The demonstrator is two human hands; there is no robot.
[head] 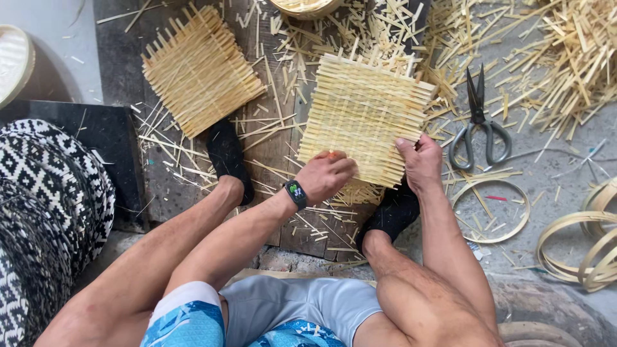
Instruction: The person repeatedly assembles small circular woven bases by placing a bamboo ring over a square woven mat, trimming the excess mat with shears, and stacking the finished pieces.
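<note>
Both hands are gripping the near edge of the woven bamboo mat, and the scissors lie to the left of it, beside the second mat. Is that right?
Not quite. In the head view the left hand and right hand do hold the near edge of the woven bamboo mat, but the scissors lie to its right, on the grey floor. The second mat is on the left.

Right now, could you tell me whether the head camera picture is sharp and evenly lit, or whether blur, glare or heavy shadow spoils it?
Head view: soft, even daylight, no glare; the woven mat under the left hand and right hand is sharp, as are the scissors; only faint shadows under the second mat; the patterned cloth at the left edge bulges, perhaps from the wide lens.
</note>
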